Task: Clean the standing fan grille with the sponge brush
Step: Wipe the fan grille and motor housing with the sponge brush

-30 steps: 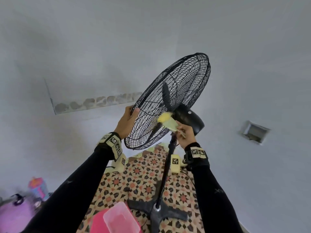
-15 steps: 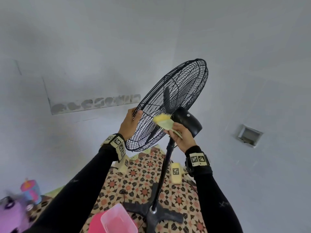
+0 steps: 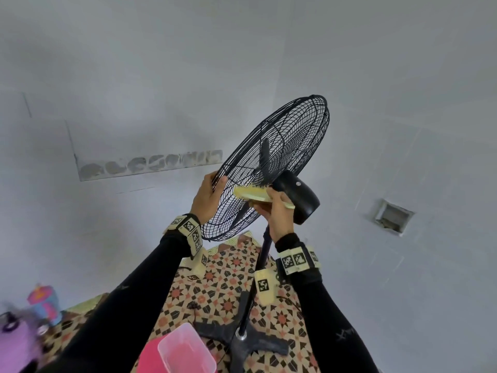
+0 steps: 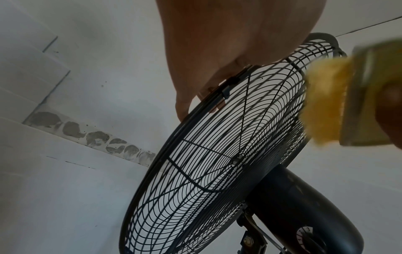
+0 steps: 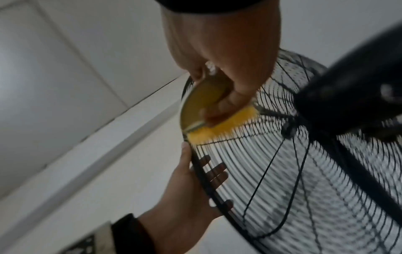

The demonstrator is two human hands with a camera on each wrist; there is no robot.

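A black standing fan's wire grille [image 3: 271,162] [image 4: 217,154] [image 5: 282,163] tilts upward, its black motor housing [image 3: 298,196] [image 4: 304,206] behind it. My left hand [image 3: 208,196] [image 4: 217,51] [image 5: 187,185] grips the grille's rim on its left side, fingers curled over to the front. My right hand [image 3: 277,211] [image 5: 219,51] holds the yellow sponge brush [image 3: 251,193] [image 4: 339,101] [image 5: 215,113] by its pale plastic back. The yellow sponge presses against the rear grille wires, between the rim and the motor.
The fan pole [image 3: 258,267] runs down to a cross base [image 3: 242,340] on a patterned floor mat [image 3: 223,286]. A pink plastic tub [image 3: 183,351] sits near my feet. Colourful items [image 3: 40,302] lie at lower left. Grey tiled walls surround, with a recessed box [image 3: 392,216] at right.
The brush has swept leftward along the rear grille, away from the motor toward the rim. My left hand keeps its grip on the rim; the view has shifted slightly.
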